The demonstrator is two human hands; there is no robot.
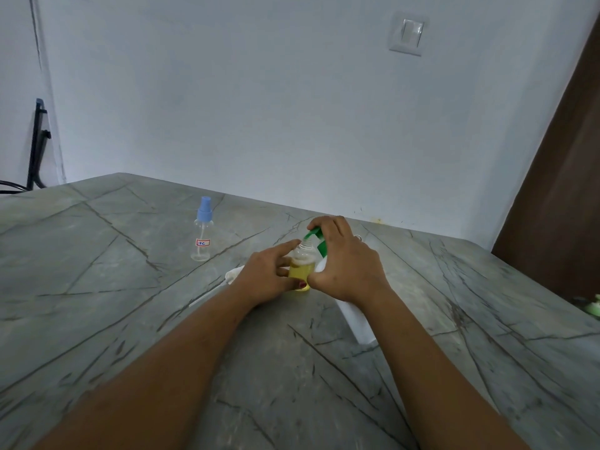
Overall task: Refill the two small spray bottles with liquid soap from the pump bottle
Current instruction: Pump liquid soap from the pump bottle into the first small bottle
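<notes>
My left hand (pixel 271 280) grips a small clear spray bottle (pixel 302 267) with its cap off, roughly half full of yellow liquid, standing on the table. My right hand (pixel 344 261) rests on the green pump head (pixel 316 237) of the white pump bottle (pixel 357 323), and the green nozzle sits right over the small bottle's open neck. The pump bottle's body is mostly hidden behind my right wrist. A second small spray bottle (pixel 202 233) with a blue spray cap and a white label stands empty, apart to the back left.
The grey marble-patterned table (pixel 130 303) fills the view, against a pale wall. A white spray cap with its thin tube (pixel 232 276) lies just left of my left hand. Some green object (pixel 592 308) sits at the table's right edge. A dark metal frame (pixel 37 147) stands back left.
</notes>
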